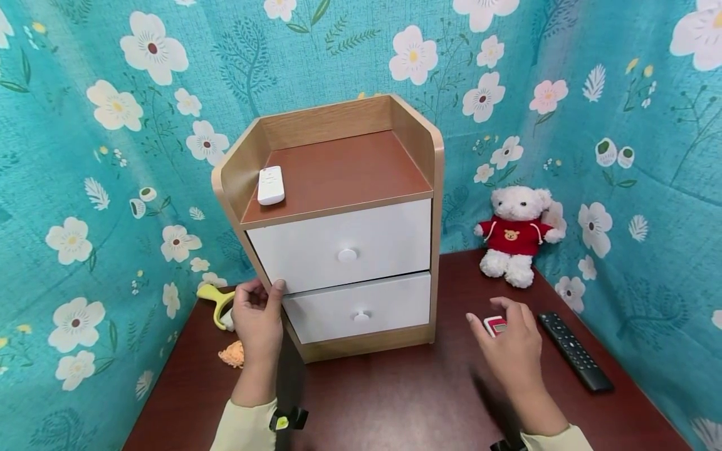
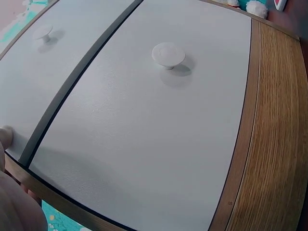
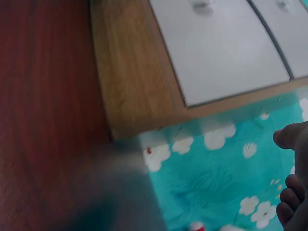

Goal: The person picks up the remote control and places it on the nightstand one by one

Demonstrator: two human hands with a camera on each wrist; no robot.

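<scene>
A small wooden cabinet (image 1: 338,166) with two white drawers stands on the table. My left hand (image 1: 259,319) grips its left front edge. The thumb lies on the front of the upper drawer (image 1: 389,235), and the other fingers go round the side panel. Both the upper and the lower drawer (image 1: 333,316) are closed, each with a round white knob. My right hand (image 1: 513,344) is held over the table right of the cabinet, thumb and fingers apart, holding nothing. Beyond it, partly hidden by the fingers, is a small red-and-white device (image 1: 494,326).
A white remote (image 1: 271,185) lies on the cabinet's top. Right of my right hand is a black remote (image 1: 574,351); behind sits a white teddy bear (image 1: 512,235) in red. A yellow-handled peeler (image 1: 213,297) and an orange knobbly piece (image 1: 231,355) lie left. Flowered curtains (image 1: 338,56) surround the table.
</scene>
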